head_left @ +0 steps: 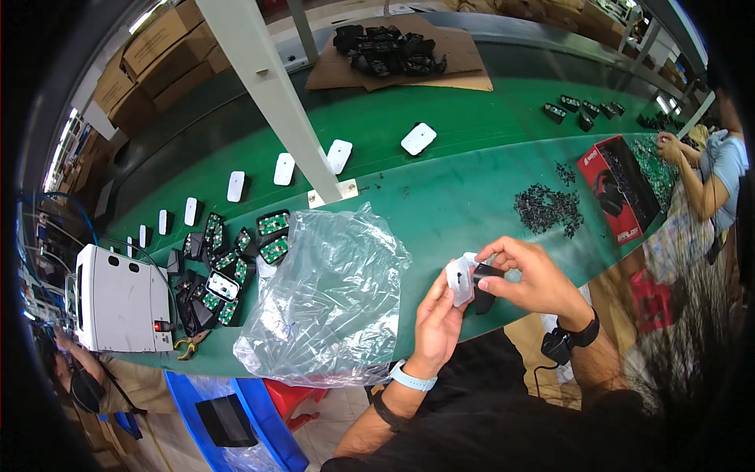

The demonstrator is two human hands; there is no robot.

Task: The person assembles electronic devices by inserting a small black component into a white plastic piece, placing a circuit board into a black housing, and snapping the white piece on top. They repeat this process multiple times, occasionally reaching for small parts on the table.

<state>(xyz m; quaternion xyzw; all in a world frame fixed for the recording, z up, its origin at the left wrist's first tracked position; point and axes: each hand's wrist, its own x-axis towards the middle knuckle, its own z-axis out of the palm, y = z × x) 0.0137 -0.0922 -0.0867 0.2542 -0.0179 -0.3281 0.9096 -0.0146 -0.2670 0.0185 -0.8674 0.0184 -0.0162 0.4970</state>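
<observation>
Over the near edge of the green bench, my left hand (437,324) pinches a small white translucent plastic piece (458,282). My right hand (533,277) closes its thumb and fingers on a small black plastic part (487,272), held against the white piece's right side. Below them shows a black housing (484,301); whether it is joined to the part in my fingers, I cannot tell. Left of my hands, a clear plastic bag (326,291) lies crumpled on the bench. Beyond it sit several black housings with green circuit boards (274,223), one topped by a white cover (223,286).
White-topped units (418,139) line the green belt behind a metal post (275,94). Small black parts (548,209) lie near a red box (609,189); a co-worker (708,173) sits beyond. At left are a white machine (122,303), pliers (189,346) and a blue crate (185,401).
</observation>
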